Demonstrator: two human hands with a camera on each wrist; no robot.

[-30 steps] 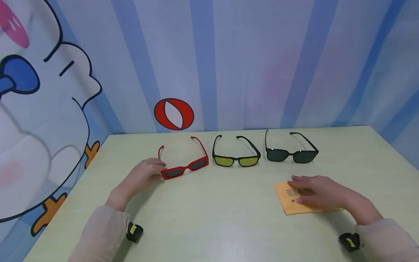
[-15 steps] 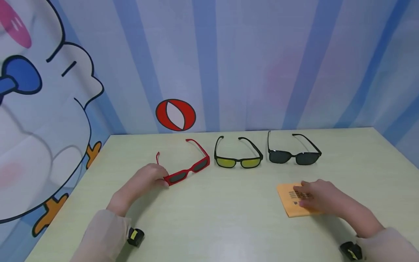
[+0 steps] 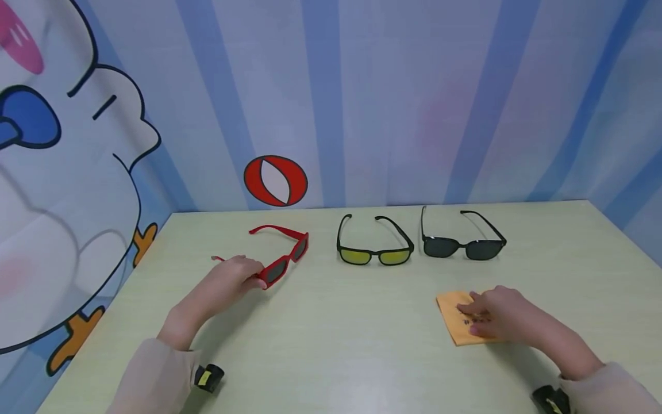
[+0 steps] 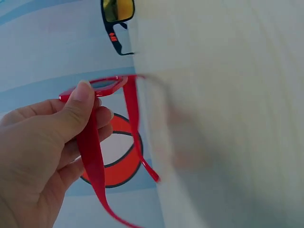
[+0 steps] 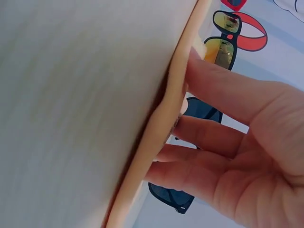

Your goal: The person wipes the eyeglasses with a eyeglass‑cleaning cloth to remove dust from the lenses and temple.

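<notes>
My left hand (image 3: 219, 290) pinches a pair of red-framed sunglasses (image 3: 276, 271) by one front corner, its temples spread. In the left wrist view the thumb lies on the frame of the red sunglasses (image 4: 91, 149), with fingers behind it. Over an orange cloth (image 3: 451, 323) with dark print, my right hand (image 3: 509, 316) has its fingers and thumb bent down, covering part of the print. Seen from the right wrist, thumb and fingertips gather the top of the cloth (image 5: 153, 130), which bulges slightly between them.
Black-framed glasses with yellow lenses (image 3: 354, 256) stand mid-table with temples spread. To their right are black sunglasses (image 3: 483, 250). A striped blue backdrop (image 3: 393, 103) rises behind the pale table (image 3: 331, 345), and a cartoon panel (image 3: 67, 213) borders it on the left.
The red sunglasses have turned and shifted left in my left hand, away from the yellow-lensed pair. My right fingers have bent in more on the cloth.
</notes>
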